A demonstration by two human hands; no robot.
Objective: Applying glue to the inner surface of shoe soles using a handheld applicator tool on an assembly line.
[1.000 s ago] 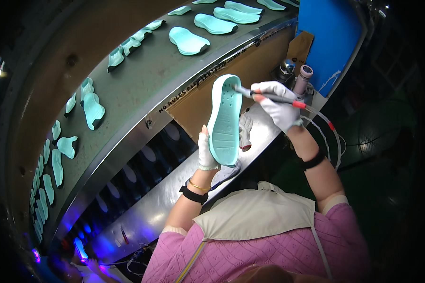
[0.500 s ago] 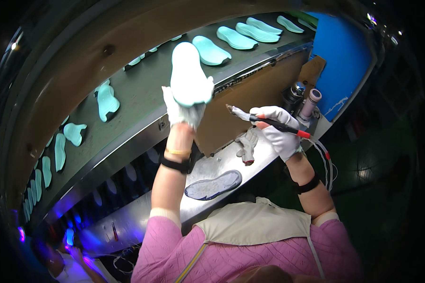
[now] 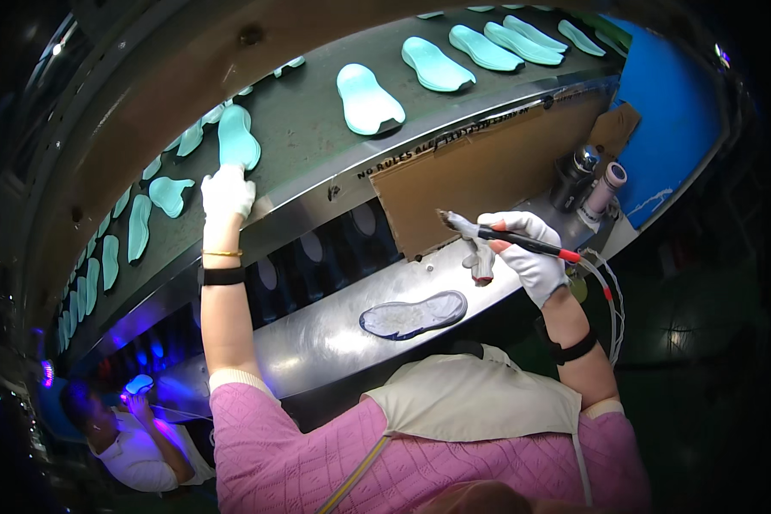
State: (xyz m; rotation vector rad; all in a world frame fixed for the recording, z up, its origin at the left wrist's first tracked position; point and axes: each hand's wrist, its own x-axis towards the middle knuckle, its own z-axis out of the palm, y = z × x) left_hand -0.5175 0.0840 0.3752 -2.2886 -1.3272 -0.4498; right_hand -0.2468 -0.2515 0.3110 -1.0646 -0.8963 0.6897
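Note:
Over the conveyor belt, my left hand (image 3: 228, 194) in a white glove is closed at the near end of a mint-green shoe sole (image 3: 238, 139); its fingertips are partly hidden. My right hand (image 3: 529, 257), gloved with some bare fingertips showing, grips a black-handled brush (image 3: 522, 242) with a red end and thin tubes or wires trailing from it. The brush's dark tip points left, above the metal ledge and apart from any sole. Another mint sole (image 3: 367, 101) lies on the belt to the right of my left hand.
Several more mint soles lie along the conveyor belt (image 3: 304, 120). A grey insole-shaped piece (image 3: 413, 315) and a crumpled glove (image 3: 480, 261) rest on the metal ledge (image 3: 317, 343). Beyond are a cardboard sheet (image 3: 480, 176), a dark bottle (image 3: 574, 178) and a pink bottle (image 3: 606, 188). A co-worker (image 3: 141, 445) sits lower left.
The sole that my left hand held up now lies on the belt. That hand has moved left to another sole. My right hand still holds the brush; the whole view has shifted.

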